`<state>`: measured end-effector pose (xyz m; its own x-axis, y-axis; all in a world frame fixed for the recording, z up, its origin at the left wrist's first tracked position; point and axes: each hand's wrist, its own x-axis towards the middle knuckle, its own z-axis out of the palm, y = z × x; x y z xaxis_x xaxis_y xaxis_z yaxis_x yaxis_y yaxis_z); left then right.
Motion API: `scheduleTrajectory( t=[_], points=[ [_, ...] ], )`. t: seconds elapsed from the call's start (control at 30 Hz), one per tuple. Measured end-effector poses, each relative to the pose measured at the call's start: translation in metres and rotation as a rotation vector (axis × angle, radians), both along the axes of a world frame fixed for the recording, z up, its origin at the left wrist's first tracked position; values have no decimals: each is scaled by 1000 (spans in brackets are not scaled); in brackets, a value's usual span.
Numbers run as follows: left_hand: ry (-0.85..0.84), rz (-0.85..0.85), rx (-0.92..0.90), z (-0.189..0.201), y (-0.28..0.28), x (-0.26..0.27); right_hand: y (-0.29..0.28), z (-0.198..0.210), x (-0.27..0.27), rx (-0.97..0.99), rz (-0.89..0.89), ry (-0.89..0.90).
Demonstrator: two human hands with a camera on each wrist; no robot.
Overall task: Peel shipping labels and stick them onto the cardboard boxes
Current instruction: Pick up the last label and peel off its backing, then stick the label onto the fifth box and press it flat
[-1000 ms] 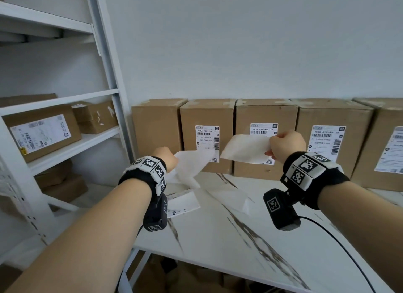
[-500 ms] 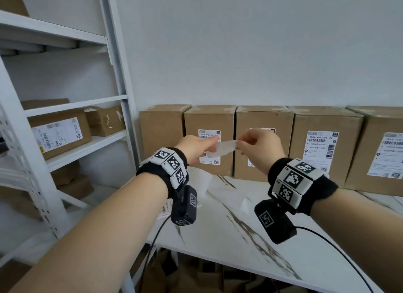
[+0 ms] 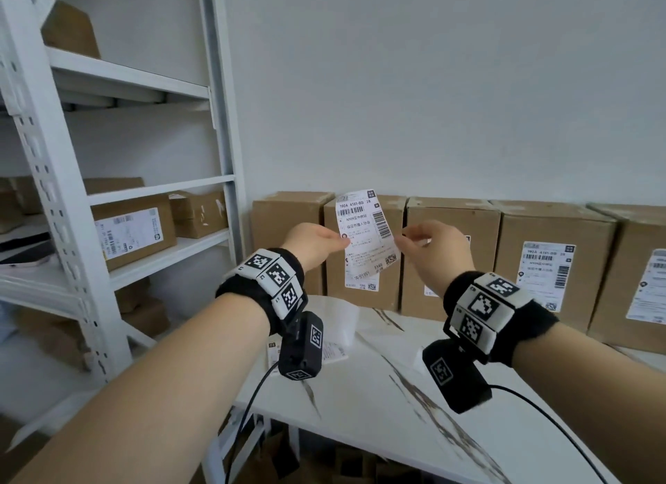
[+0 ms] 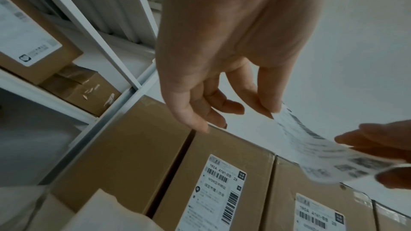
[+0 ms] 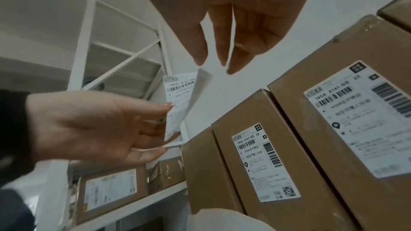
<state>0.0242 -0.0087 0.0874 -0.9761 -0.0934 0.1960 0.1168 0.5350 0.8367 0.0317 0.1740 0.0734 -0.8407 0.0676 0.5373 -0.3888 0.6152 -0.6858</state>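
A printed white shipping label (image 3: pixel 364 235) hangs upright in the air, its printed face towards me. My left hand (image 3: pixel 317 245) pinches its left edge between thumb and fingers (image 4: pixel 273 110). My right hand (image 3: pixel 432 253) holds the right edge with its fingertips (image 4: pixel 355 140). Behind it a row of cardboard boxes stands against the wall. The leftmost box (image 3: pixel 286 238) shows a bare front (image 4: pixel 124 147). The second box (image 3: pixel 360 296) and those further right (image 3: pixel 547 274) carry labels. The held label (image 5: pixel 180 104) is in front of the second box.
The boxes stand on a white marble-pattern table (image 3: pixel 378 393). Loose backing sheets (image 3: pixel 342 325) and a printed sheet (image 3: pixel 335 352) lie on it by my left wrist. A white metal shelf rack (image 3: pixel 72 231) at the left holds more boxes (image 3: pixel 129 231).
A second ago my left hand held a loose sheet and my right the label; now the sheet lies on the table. Both hands have risen and hold the label, turned upright to face me.
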Motion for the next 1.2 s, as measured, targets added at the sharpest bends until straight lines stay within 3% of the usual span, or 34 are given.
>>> scheduleTrajectory(
  t=[0.17, 0.5, 0.83, 1.0, 1.2],
  points=[
    [6, -35, -96, -2, -15, -7, -12, 9, -22, -113, 68, -172],
    [3, -35, -154, -6, -59, -44, -64, 6, -66, -229, 131, -276],
    [148, 173, -14, -3, -108, -109, -127, 8, -115, -235, 79, -95],
    [135, 354, -181, 2, -136, -142, -146, 3, -130, -180, 107, -70],
    [19, 266, -307, -3, -152, -167, -163, -1, -145, -167, 194, -129]
  ],
)
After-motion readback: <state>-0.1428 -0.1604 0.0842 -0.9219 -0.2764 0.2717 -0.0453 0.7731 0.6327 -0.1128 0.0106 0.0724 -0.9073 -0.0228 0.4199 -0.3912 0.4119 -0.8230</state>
